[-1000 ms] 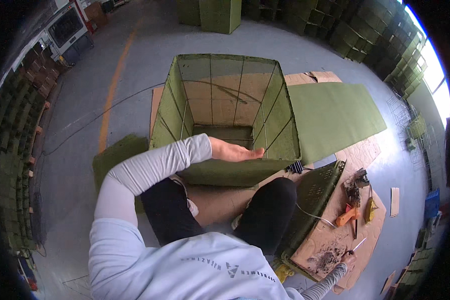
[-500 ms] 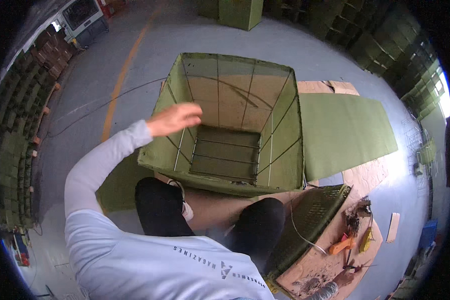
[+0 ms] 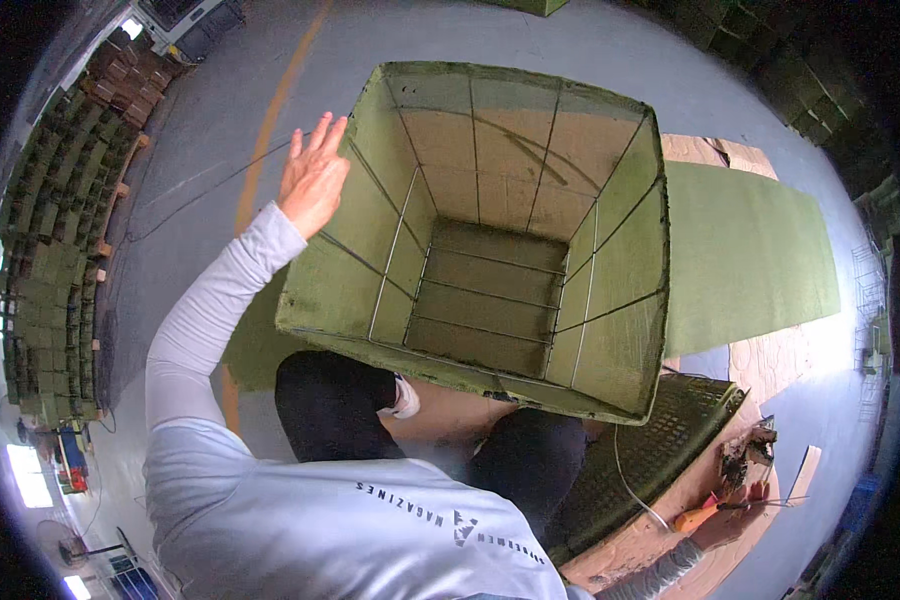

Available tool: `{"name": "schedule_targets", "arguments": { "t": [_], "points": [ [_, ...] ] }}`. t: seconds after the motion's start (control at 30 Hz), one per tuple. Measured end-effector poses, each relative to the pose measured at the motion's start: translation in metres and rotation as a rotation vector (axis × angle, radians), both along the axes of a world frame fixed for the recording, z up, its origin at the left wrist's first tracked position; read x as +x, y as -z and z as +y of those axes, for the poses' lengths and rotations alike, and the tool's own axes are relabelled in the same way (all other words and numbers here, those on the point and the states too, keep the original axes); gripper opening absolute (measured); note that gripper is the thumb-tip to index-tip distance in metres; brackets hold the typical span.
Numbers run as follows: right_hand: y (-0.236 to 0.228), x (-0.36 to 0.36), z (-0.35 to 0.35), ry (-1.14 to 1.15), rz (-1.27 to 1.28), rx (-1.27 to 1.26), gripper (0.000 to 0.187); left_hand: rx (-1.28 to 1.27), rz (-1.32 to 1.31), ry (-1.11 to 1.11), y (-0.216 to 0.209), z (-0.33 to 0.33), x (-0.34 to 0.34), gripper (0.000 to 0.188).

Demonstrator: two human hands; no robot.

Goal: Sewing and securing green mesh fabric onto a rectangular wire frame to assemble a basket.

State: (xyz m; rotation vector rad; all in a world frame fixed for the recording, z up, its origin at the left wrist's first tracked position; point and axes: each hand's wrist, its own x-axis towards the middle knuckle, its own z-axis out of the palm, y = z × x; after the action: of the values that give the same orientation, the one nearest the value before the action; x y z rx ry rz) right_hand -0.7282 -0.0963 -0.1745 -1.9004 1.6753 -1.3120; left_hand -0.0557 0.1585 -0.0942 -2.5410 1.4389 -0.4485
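1. Head view, general. The person sat on a flat sheet of cardboard (image 3: 450, 415) on a grey concrete floor (image 3: 570, 50), with knees in dark trousers drawn up under the near edge of a large open-topped green box (image 3: 370, 210). The box was a wire frame lined with green felt-like panels and stood tilted, mouth up and toward the camera.

2. Left hand (image 3: 313, 180). It was raised at the end of a long white sleeve, palm facing the box and fingers spread and straight, pinching nothing. It sat at the upper left corner of the box, against or just beside the outer face of the left wall; actual contact could not be told.

3. Key relation. The box lay to the right of the left hand's fingers. Its long axis ran away from the person, from the near rim over the knees to the far rim. The left hand was much the nearer one to it.

4. Right hand (image 3: 718, 528). It was low at the lower right, well apart from the box, on a brown board (image 3: 660, 535) among small tools, beside an orange-handled tool (image 3: 692, 518). Whether its fingers were curled or gripped anything could not be told.

5. Surroundings. A loose green felt sheet (image 3: 750, 250) lay flat to the right of the box. A dark mesh panel (image 3: 650, 450) lay by the right knee. Stacks of green boxes (image 3: 55, 230) lined the left side.
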Motion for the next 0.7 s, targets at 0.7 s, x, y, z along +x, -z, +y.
{"name": "schedule_targets", "arguments": {
  "t": [0.7],
  "points": [
    [-0.059,0.092,0.012,-0.394,0.029,-0.09,0.053,-0.519,0.795,0.154,-0.02,-0.023,0.024,0.013]
  ]
}}
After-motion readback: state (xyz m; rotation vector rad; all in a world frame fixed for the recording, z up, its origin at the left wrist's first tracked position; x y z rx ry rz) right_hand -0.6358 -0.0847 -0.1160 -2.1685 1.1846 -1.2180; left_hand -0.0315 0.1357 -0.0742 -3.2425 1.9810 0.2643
